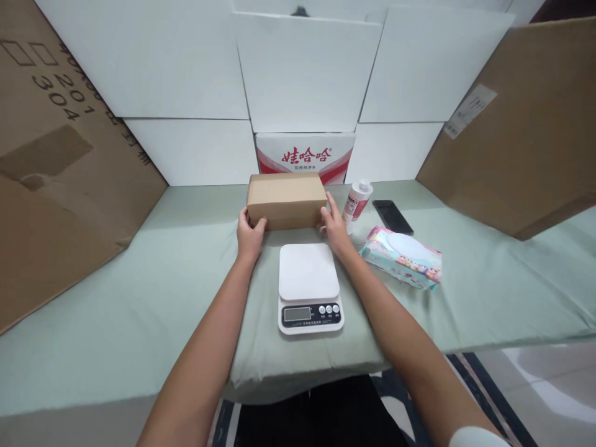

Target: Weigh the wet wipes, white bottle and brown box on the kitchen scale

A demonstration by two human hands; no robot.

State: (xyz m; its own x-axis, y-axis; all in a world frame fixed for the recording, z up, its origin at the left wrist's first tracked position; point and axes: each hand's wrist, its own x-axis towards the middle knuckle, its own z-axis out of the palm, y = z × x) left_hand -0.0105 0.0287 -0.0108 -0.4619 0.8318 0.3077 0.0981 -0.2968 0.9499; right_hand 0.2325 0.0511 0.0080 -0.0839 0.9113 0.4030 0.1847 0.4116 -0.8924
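Observation:
A closed brown cardboard box [287, 202] is at the back middle of the table, between my two hands. My left hand [250, 234] grips its left end, thumb on the front face. At the opposite end, my right hand [333, 222] holds the right side with its fingers along the edge. Whether the box rests on the cloth or is slightly raised, I cannot tell. In front of it, between my forearms, lies a white kitchen scale [310, 273] with a bare platform. Its display [297, 314] looks blank.
Right of my right hand stand a white and pink bottle [357, 203], a black phone [393, 216] and a pack of wipes [403, 256]. White panels and a red-white carton [305, 152] back the green cloth [186, 248]. Large cardboard sheets [60, 167] flank both sides.

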